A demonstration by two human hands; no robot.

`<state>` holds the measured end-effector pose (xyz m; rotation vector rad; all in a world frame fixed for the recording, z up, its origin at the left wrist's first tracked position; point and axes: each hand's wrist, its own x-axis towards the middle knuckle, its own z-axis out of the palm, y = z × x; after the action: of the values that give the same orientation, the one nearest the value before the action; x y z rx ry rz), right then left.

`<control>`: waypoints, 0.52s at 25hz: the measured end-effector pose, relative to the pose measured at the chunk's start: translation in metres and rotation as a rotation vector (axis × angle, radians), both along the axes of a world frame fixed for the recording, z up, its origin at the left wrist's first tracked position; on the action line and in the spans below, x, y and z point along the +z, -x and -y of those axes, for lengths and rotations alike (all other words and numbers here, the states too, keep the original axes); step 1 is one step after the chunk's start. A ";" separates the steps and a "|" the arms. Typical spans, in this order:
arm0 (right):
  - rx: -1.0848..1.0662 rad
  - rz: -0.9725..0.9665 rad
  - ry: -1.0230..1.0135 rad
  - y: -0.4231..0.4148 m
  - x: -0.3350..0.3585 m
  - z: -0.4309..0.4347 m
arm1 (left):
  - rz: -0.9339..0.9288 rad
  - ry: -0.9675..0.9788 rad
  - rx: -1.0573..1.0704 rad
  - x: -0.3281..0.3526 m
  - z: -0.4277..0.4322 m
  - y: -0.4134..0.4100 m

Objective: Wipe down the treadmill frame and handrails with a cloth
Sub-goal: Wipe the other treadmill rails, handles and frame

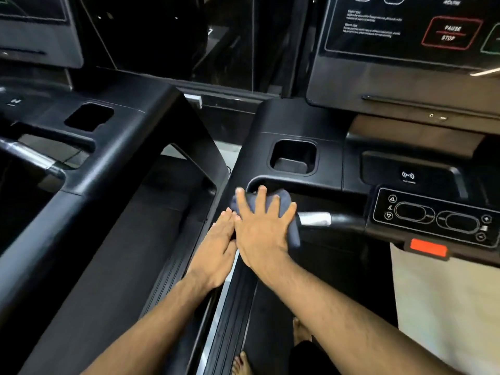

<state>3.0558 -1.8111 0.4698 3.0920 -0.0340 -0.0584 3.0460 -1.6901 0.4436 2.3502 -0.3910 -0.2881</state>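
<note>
A dark blue-grey cloth (293, 231) lies over the left end of the treadmill's front handrail (343, 220), where it meets the black frame (270, 125). My right hand (261, 226) presses flat on the cloth with spread, straight fingers. My left hand (216, 250) rests just left of it on the left handrail, fingers straight and together; its thumb is hidden under my right hand. A silver sensor band (315, 219) shows on the rail right of the cloth.
Right of the rail is a control pad (433, 217) with a red safety clip (428, 249). A cup holder (293, 157) sits above the hands, the console screen (405, 25) beyond. A second treadmill (89, 136) stands on the left. Bare feet (270, 353) stand on the belt.
</note>
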 end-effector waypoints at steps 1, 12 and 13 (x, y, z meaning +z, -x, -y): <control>0.035 -0.016 0.031 0.001 -0.002 -0.001 | -0.003 0.011 -0.011 -0.002 -0.003 -0.001; 0.027 0.323 -0.025 0.000 -0.026 0.046 | 0.009 -0.083 -0.066 -0.007 -0.003 -0.011; -0.090 0.379 -0.017 0.000 -0.023 0.067 | 0.012 -0.087 -0.070 -0.006 -0.002 -0.010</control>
<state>3.0560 -1.8778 0.4472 3.0663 -0.1873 0.5256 3.0565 -1.6877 0.4380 2.4278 -0.4755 -0.3297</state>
